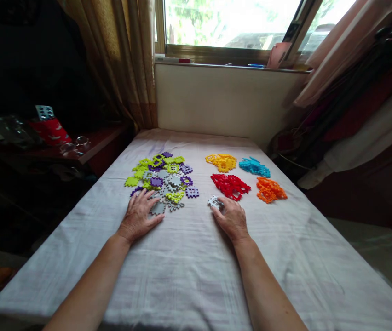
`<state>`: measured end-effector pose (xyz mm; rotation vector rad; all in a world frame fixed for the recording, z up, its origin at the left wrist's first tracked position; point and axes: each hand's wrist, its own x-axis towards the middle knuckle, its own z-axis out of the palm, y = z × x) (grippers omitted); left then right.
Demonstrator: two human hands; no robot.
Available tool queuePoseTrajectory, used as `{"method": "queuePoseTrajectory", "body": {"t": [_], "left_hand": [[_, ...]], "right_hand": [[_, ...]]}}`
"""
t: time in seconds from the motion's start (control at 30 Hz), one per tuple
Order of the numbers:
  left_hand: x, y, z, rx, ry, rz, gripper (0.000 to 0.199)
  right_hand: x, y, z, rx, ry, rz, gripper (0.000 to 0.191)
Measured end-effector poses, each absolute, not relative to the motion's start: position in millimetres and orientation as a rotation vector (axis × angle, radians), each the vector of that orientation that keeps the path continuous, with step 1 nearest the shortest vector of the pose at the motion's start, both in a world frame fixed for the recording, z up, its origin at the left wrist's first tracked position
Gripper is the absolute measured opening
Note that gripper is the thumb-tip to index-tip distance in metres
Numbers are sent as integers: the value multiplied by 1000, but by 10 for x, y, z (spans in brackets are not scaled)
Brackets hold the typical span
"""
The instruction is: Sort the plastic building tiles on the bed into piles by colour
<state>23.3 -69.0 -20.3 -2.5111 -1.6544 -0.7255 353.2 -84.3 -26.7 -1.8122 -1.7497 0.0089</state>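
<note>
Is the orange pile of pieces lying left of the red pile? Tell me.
No, the orange pile lies right of the red pile, on the white cloth.

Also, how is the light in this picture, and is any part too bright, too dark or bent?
Head view: the window is blown out to near white; the left side around the shelf sinks into deep shadow; the white cloth and the plastic pieces are evenly lit and sharp; the wide lens bends the table edges outward, and the curtain leans.

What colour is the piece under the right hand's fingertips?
Grey piece, at the right hand fingertips; head view.
</note>
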Motion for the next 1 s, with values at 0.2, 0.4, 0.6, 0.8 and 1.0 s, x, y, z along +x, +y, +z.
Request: {"method": "queuePoseTrajectory", "body": {"t": [0.2,0.4,0.6,0.8,1.0], "left_hand": [[194,-693,-237,-2508,-1704,-706,46],[178,-672,-180,-2574,-1613,-792,40],[176,-689,-104,-2489,-1636,-1071,44],[396,-780,-41,-2443,-1741,-1391,42],[831,-907,-92,-2613,-1907,-1794,45]], "right_hand": [[3545,-843,-286,-1811,-1760,17,27],[3562,-815,-280,-1805,-1682,87,25],[3608,-783,-302,-1743,-1608,119,25],[3574,-803,-233,-1628,-1608,106,24],[3351,-911,-80,-1421,-1717,307,22]]}}
